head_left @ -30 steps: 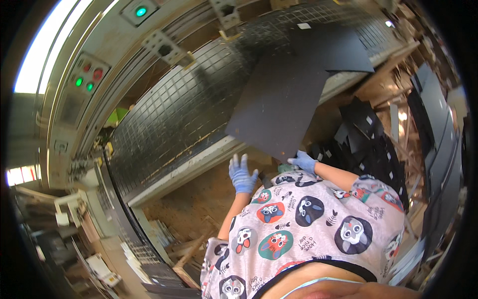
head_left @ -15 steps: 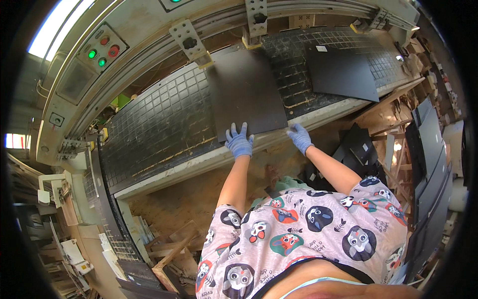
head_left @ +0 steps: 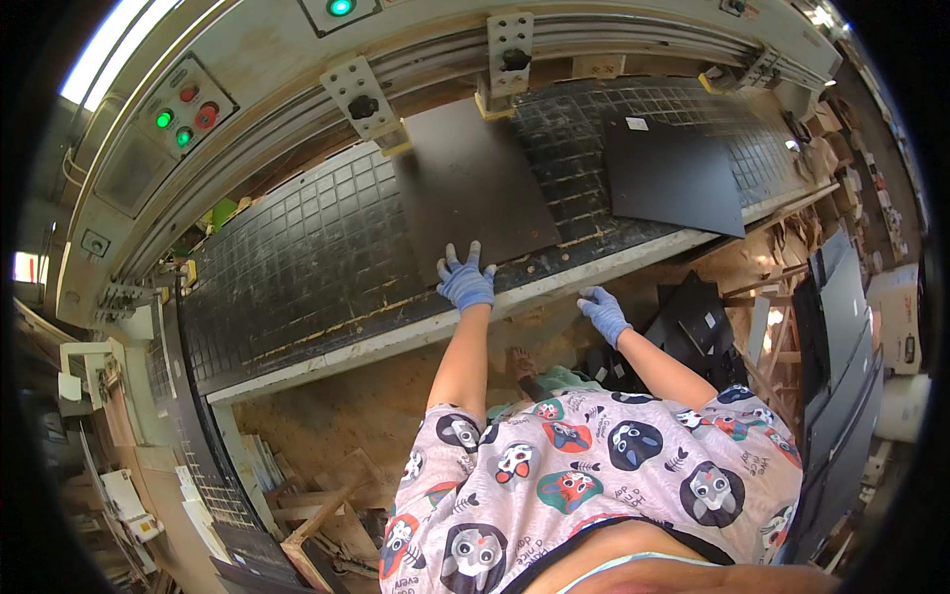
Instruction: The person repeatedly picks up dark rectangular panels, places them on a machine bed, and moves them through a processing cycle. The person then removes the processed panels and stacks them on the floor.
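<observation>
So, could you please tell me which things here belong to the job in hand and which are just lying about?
In hand:
- dark panel under the left hand
- gridded machine bed
- right hand, off the bed

Lying about:
- second dark panel
- stacked dark boards
- wood offcuts

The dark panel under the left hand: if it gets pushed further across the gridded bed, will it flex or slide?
The dark panel lies flat with straight edges, so it is probably stiff. Its smooth face suggests the gloved left hand, fingers spread on the near edge, could slip. It looks thin, so probably light for its size, and should slide on the gridded bed.
</observation>
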Motion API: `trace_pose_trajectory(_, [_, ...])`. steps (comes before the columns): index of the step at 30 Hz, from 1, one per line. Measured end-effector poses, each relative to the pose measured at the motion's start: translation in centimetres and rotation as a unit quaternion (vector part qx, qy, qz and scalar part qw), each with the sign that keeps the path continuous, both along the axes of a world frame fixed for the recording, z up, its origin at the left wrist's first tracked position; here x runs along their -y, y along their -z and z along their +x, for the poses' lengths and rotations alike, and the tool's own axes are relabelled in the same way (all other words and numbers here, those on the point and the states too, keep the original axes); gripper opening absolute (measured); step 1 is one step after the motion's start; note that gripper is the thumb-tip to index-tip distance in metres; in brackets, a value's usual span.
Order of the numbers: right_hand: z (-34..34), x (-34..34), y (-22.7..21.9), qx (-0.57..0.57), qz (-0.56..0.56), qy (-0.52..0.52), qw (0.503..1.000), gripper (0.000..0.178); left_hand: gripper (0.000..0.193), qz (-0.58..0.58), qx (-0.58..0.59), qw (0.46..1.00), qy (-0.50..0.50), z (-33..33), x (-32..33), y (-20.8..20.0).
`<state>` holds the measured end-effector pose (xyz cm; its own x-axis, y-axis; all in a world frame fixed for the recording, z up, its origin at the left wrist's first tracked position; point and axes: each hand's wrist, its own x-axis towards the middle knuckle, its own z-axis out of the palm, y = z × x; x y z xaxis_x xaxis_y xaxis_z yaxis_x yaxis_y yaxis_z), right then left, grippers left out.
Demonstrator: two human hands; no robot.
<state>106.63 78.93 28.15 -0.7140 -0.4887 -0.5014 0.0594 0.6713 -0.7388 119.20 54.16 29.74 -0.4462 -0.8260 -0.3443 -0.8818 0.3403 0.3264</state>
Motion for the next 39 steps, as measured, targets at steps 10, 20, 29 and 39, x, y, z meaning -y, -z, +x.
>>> trace_pose_trajectory(10, [-2.2, 15.1, -8.3, -0.089, -0.136, -0.167, 0.973, 0.038, 0.064, 0.053, -0.007, 0.999, -0.003, -0.6, 0.8, -1.5])
trace_pose_trajectory(20, [-4.8, 38.6, -25.6, -0.593, -0.126, -0.331, 0.723, 0.036, 0.054, -0.041, -0.275, 0.960, 0.005, 13.7, -2.2, -2.5])
trace_pose_trajectory(29, [-7.7, 52.1, -30.5, -0.626, -0.024, -0.285, 0.725, 0.034, 0.048, -0.040, -0.091, 0.884, -0.457, 40.6, -12.8, 2.8])
trace_pose_trajectory(39, [-4.1, 44.3, -31.4, -0.611, -0.293, -0.321, 0.662, 0.029, 0.045, -0.033, -0.180, 0.760, -0.624, 46.1, -20.8, -2.0])
